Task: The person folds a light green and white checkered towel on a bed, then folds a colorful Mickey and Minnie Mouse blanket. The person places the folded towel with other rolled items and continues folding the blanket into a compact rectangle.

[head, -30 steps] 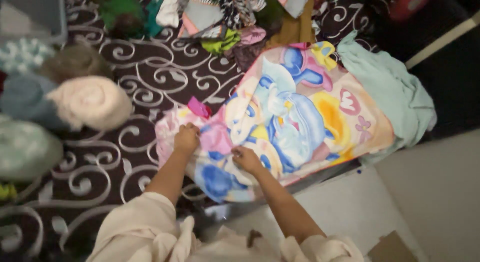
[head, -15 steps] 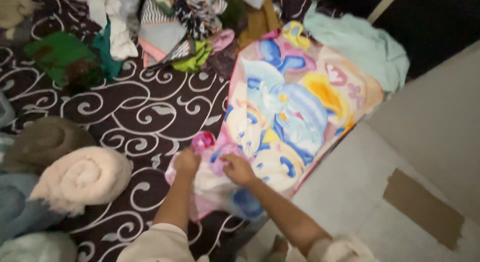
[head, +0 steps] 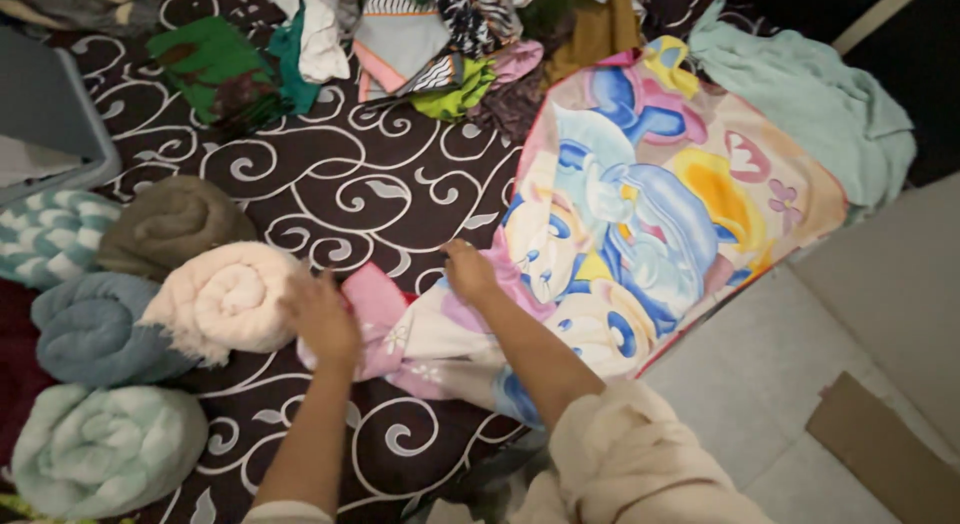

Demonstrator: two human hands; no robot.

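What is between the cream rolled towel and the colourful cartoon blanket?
In the head view, the left hand lies between the cream rolled towel and the cartoon blanket, gripping its pink near edge.

My left hand [head: 322,319], blurred, reaches forward on a bare forearm, fingers curled downward. My right hand [head: 468,272] extends farther, palm down, its arm sleeved to the elbow, angling leftward.

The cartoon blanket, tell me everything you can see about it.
The cartoon blanket is soft, fleecy-looking fabric printed with blue, pink, yellow and peach cartoon figures. It lies mostly flat on the dark swirl-patterned bedspread, its far end beside a mint cloth. Its near end is bunched and turned over, showing a paler pink underside. The left hand grips that folded end, next to a cream rolled towel; the right hand presses on it.
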